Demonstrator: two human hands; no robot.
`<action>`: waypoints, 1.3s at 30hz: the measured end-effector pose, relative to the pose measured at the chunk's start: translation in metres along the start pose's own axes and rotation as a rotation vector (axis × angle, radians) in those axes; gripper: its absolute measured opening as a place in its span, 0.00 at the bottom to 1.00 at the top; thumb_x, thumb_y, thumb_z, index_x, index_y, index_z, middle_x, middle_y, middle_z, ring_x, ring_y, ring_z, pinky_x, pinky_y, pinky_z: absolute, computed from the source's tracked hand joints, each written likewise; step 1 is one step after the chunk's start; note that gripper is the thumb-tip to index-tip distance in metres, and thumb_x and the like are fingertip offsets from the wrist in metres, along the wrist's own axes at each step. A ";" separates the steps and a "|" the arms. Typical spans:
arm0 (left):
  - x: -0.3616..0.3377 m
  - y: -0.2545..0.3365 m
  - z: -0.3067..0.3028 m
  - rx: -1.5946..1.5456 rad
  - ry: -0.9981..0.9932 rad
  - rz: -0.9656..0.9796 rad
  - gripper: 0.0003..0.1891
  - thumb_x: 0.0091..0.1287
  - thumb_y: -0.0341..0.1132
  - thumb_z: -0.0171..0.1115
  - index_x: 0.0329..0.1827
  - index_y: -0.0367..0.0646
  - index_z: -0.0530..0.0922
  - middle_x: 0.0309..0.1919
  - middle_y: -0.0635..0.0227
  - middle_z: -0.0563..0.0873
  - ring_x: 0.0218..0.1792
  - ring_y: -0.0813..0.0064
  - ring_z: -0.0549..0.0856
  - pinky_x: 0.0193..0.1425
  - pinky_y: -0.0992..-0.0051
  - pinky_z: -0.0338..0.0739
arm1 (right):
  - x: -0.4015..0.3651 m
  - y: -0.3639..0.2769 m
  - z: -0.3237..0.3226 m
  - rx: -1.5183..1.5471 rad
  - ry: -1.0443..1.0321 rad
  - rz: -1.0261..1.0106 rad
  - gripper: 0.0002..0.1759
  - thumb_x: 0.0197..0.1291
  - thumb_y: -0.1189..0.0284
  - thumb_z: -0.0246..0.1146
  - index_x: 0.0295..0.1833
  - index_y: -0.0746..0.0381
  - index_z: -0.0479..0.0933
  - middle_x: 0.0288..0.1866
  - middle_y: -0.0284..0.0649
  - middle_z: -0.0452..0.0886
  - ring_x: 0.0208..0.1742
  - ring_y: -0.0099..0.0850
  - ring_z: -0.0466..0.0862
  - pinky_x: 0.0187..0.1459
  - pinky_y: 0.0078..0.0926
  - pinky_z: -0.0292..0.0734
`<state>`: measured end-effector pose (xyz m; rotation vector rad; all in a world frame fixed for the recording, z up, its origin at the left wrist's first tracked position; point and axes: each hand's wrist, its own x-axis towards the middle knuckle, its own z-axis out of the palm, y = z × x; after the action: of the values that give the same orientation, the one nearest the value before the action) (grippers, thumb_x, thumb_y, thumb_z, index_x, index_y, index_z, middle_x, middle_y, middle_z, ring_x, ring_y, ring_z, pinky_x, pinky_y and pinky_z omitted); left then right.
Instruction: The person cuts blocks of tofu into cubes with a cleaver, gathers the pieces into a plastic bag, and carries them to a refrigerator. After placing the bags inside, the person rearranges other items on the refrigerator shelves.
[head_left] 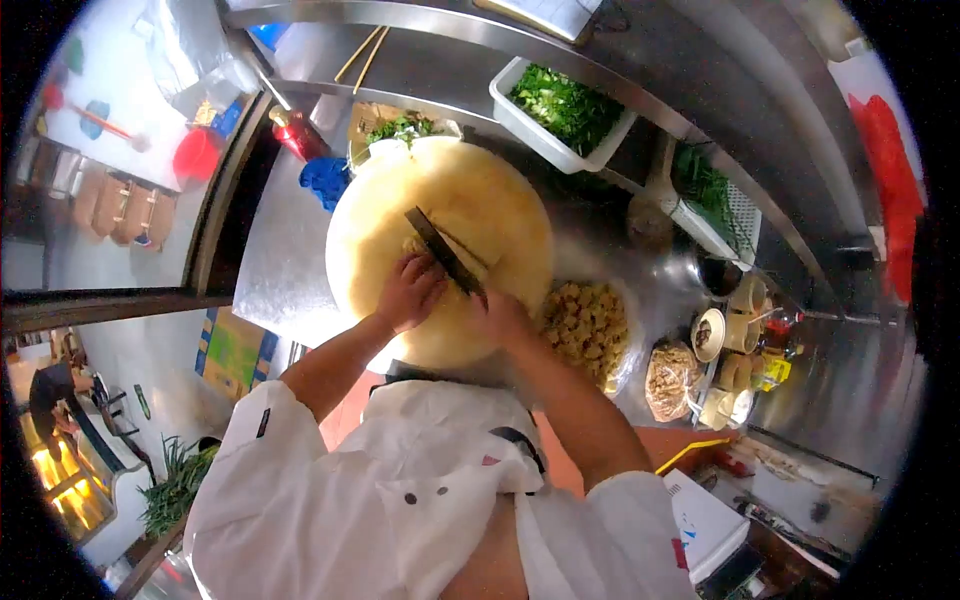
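Note:
A large round yellowish chopping block stands in front of me on the steel counter. My right hand is wrapped round the handle of a cleaver, whose dark blade slants away to the left over the block. Close beside the blade, on its left, my left hand rests on the block with fingers curled in. A small pale bit of food shows just beyond those fingertips; what lies under them is hidden.
Right of the block sits a heap of light brown chunks, with a filled plastic bag and seasoning containers farther right. Chopped greens fill a white tub at the back. A blue cloth and red bottle are back left.

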<state>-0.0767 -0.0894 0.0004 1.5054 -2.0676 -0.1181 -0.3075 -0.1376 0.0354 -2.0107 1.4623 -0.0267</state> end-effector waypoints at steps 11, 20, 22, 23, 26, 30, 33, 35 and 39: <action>0.054 -0.031 -0.002 0.036 -0.319 0.259 0.49 0.54 0.59 0.78 0.78 0.45 0.72 0.84 0.49 0.59 0.83 0.41 0.58 0.87 0.43 0.51 | -0.092 -0.010 -0.046 0.247 0.257 0.188 0.19 0.78 0.56 0.57 0.50 0.63 0.78 0.36 0.57 0.85 0.41 0.59 0.86 0.42 0.54 0.80; 0.170 -0.009 0.005 0.206 -0.975 0.502 0.55 0.47 0.68 0.75 0.74 0.40 0.73 0.77 0.50 0.70 0.76 0.49 0.69 0.80 0.54 0.61 | -0.135 0.059 -0.005 0.279 0.333 0.316 0.26 0.80 0.51 0.52 0.55 0.66 0.76 0.41 0.60 0.86 0.41 0.63 0.84 0.45 0.53 0.79; 0.170 0.006 -0.009 0.215 -0.978 0.314 0.54 0.48 0.69 0.75 0.73 0.40 0.75 0.74 0.51 0.73 0.72 0.50 0.73 0.77 0.55 0.65 | -0.134 0.061 0.004 0.247 0.319 0.386 0.26 0.80 0.51 0.51 0.56 0.66 0.75 0.41 0.60 0.86 0.42 0.64 0.84 0.46 0.55 0.79; 0.165 0.018 -0.019 0.228 -0.959 0.184 0.54 0.48 0.70 0.74 0.72 0.40 0.75 0.72 0.52 0.74 0.70 0.51 0.74 0.76 0.57 0.67 | -0.133 0.061 0.010 0.260 0.352 0.372 0.26 0.80 0.51 0.51 0.56 0.66 0.74 0.41 0.60 0.86 0.43 0.64 0.83 0.46 0.56 0.78; 0.112 0.023 0.019 0.383 -0.687 -0.074 0.56 0.51 0.71 0.73 0.73 0.34 0.71 0.67 0.48 0.76 0.66 0.51 0.76 0.72 0.60 0.72 | -0.129 0.045 0.000 0.280 0.367 0.329 0.25 0.81 0.52 0.50 0.54 0.65 0.75 0.40 0.60 0.85 0.44 0.66 0.83 0.46 0.58 0.78; 0.096 0.056 0.010 0.271 -0.630 -0.425 0.60 0.52 0.70 0.75 0.75 0.27 0.65 0.72 0.41 0.71 0.70 0.46 0.74 0.74 0.55 0.70 | -0.114 0.032 -0.015 0.324 0.302 0.243 0.23 0.81 0.53 0.50 0.51 0.64 0.76 0.38 0.59 0.85 0.44 0.66 0.83 0.46 0.60 0.77; 0.080 0.043 0.036 0.265 -0.487 -0.395 0.61 0.50 0.68 0.77 0.78 0.31 0.62 0.73 0.43 0.70 0.71 0.46 0.72 0.74 0.51 0.69 | -0.110 0.002 -0.051 0.291 0.262 0.265 0.21 0.81 0.55 0.51 0.53 0.63 0.75 0.38 0.58 0.85 0.42 0.65 0.84 0.44 0.61 0.77; 0.079 0.035 0.042 0.250 -0.415 -0.353 0.62 0.48 0.66 0.79 0.79 0.37 0.61 0.73 0.45 0.70 0.71 0.45 0.72 0.72 0.49 0.69 | -0.109 -0.009 -0.067 0.269 0.200 0.274 0.20 0.80 0.56 0.51 0.52 0.62 0.75 0.38 0.58 0.86 0.41 0.64 0.84 0.43 0.61 0.77; 0.064 0.028 0.027 -0.027 -0.133 -0.086 0.44 0.54 0.56 0.78 0.72 0.46 0.73 0.69 0.49 0.74 0.70 0.45 0.72 0.70 0.48 0.69 | -0.104 -0.013 -0.075 0.150 0.149 0.200 0.17 0.80 0.58 0.52 0.50 0.62 0.74 0.37 0.56 0.86 0.40 0.62 0.85 0.42 0.62 0.78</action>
<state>-0.1266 -0.1432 0.0141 1.6091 -2.0950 -0.2854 -0.3635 -0.0822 0.1370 -1.7666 1.6966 -0.1994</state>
